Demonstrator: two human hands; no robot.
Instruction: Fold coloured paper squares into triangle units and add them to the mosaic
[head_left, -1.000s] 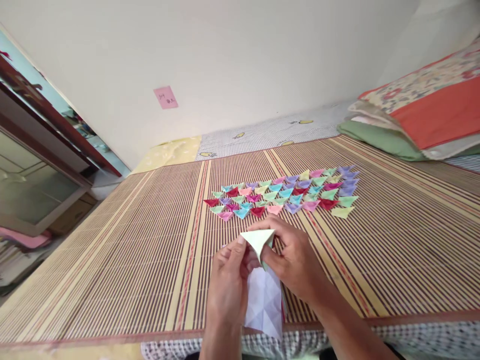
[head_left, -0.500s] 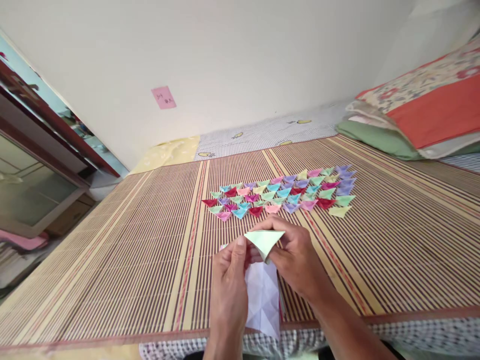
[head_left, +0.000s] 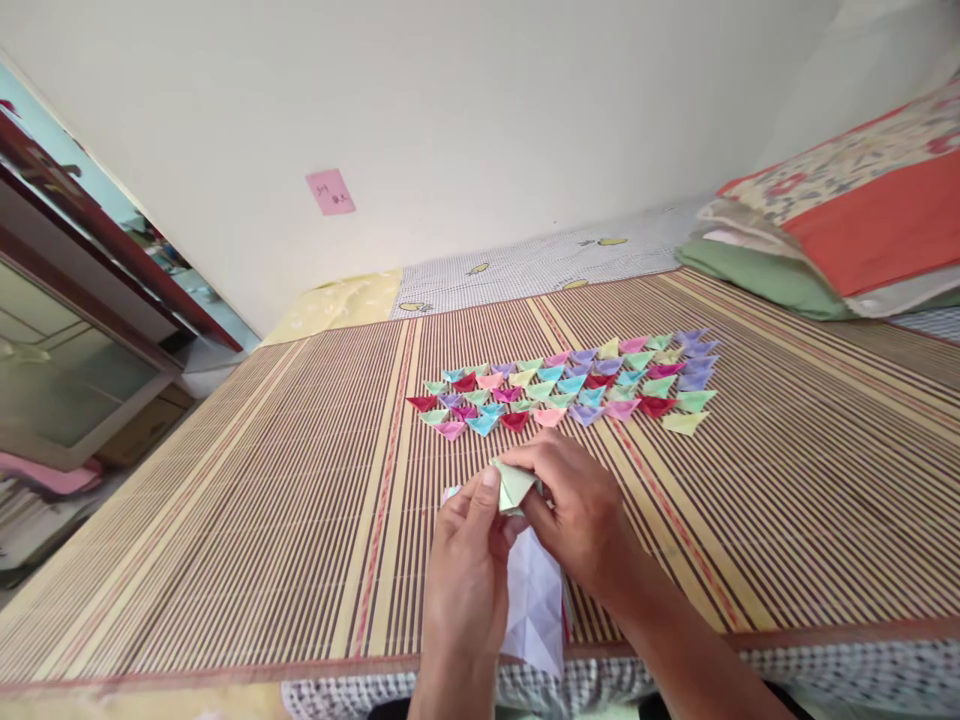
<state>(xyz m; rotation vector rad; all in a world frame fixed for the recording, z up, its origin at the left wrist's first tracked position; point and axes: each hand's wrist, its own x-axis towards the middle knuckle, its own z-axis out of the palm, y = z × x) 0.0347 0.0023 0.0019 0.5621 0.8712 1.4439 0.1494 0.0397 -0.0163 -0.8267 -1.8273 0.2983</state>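
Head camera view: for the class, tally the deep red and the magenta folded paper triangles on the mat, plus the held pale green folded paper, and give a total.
Deep red folded paper triangles: 5
Magenta folded paper triangles: 3
Held pale green folded paper: 1
Total: 9

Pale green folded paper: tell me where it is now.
In the head view, slightly right of centre, the pale green folded paper is held between the left hand and right hand, appearing just above the pale creased sheet.
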